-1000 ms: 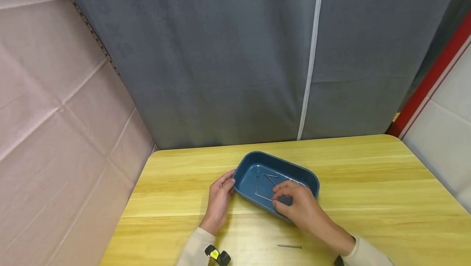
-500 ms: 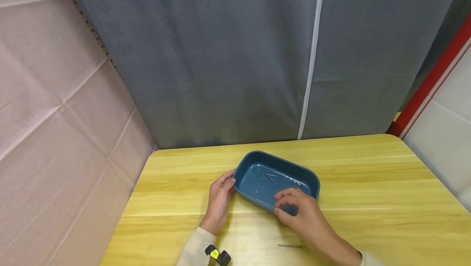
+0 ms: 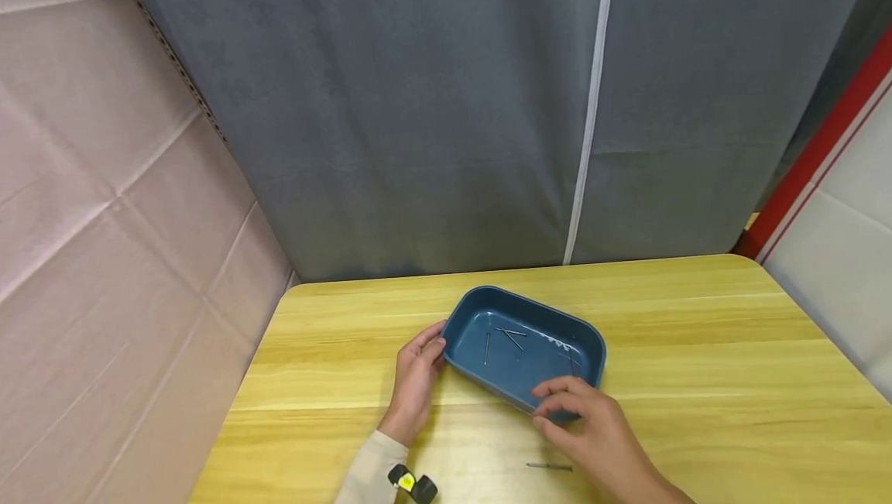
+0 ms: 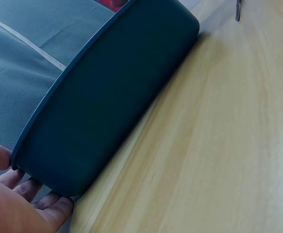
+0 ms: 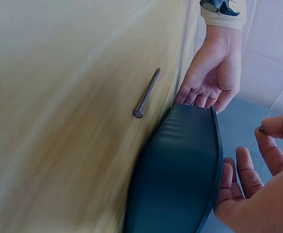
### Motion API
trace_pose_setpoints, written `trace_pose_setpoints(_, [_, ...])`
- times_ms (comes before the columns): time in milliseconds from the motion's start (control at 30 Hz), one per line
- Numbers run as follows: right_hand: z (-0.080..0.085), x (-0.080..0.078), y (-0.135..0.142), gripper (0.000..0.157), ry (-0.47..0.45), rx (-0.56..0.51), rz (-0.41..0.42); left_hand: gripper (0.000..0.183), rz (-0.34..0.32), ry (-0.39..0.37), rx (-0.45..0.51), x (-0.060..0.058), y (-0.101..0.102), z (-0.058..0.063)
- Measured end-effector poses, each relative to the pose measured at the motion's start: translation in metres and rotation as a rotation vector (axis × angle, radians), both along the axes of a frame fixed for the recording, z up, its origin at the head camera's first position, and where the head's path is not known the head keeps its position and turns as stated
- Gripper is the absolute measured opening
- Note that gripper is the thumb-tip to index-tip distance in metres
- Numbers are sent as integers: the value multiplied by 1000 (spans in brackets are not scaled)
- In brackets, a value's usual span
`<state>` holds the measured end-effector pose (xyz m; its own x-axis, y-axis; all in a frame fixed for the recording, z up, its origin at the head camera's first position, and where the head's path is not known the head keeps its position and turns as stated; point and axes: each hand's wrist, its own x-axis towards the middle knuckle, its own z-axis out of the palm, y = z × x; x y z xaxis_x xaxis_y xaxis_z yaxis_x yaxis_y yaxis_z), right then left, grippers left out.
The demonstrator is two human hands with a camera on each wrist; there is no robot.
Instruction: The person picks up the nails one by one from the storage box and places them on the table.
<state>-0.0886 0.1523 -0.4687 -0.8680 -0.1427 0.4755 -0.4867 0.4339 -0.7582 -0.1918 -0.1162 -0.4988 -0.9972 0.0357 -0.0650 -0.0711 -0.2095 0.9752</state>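
A dark blue rectangular tray (image 3: 526, 372) stands on the wooden table, with several nails (image 3: 487, 349) lying loose on its floor. My left hand (image 3: 413, 380) grips the tray's left end, thumb at the rim and fingers against the outer wall, as the left wrist view also shows. Over the tray's near right edge, my right hand (image 3: 592, 423) pinches a nail between thumb and index finger; the dark end of this nail (image 5: 261, 128) pokes out at the fingertips in the right wrist view. Its other fingers are loosely bent near the rim. Another nail (image 3: 549, 467) lies on the table in front of the tray.
The light wooden table (image 3: 334, 349) runs back to a grey curtain (image 3: 432, 117). A pale wall covering (image 3: 125, 256) rises on the left, and a white panel with a red border (image 3: 836, 179) on the right. A black strap device (image 3: 413, 482) sits on the left wrist.
My right hand has lifted a nail out of the tray and drawn it back toward the near right rim. My left hand and the tray have barely moved.
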Motion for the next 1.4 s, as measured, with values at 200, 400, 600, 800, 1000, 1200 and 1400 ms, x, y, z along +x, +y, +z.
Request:
trace_pose_setpoints(200, [-3, 10, 8, 43, 29, -18, 47, 43, -1, 3, 4, 0, 0, -1])
trace_pose_setpoints(400, [-9, 16, 15, 46, 49, -13, 55, 43, -4, 4, 6, -1, 0, 0])
trace_pose_setpoints(600, [-17, 19, 22, 46, 65, 11, 25, 43, -2, -1, 4, -2, 0, -1])
trace_pose_setpoints(800, [-23, 20, 32, 46, 83, 26, 2, 43, 3, -3, 5, -2, 0, -1])
trace_pose_setpoints(1000, [-27, 22, 43, 46, 88, 28, 5, 43, 4, -1, 7, -2, 0, -1])
trace_pose_setpoints(1200, [-36, 21, 60, 50, 121, 58, 44, 43, -3, 1, 6, -2, 0, -2])
trace_pose_setpoints(1400, [-44, 21, 80, 53, 122, 74, 51, 43, -9, 4, 5, -1, -1, -2])
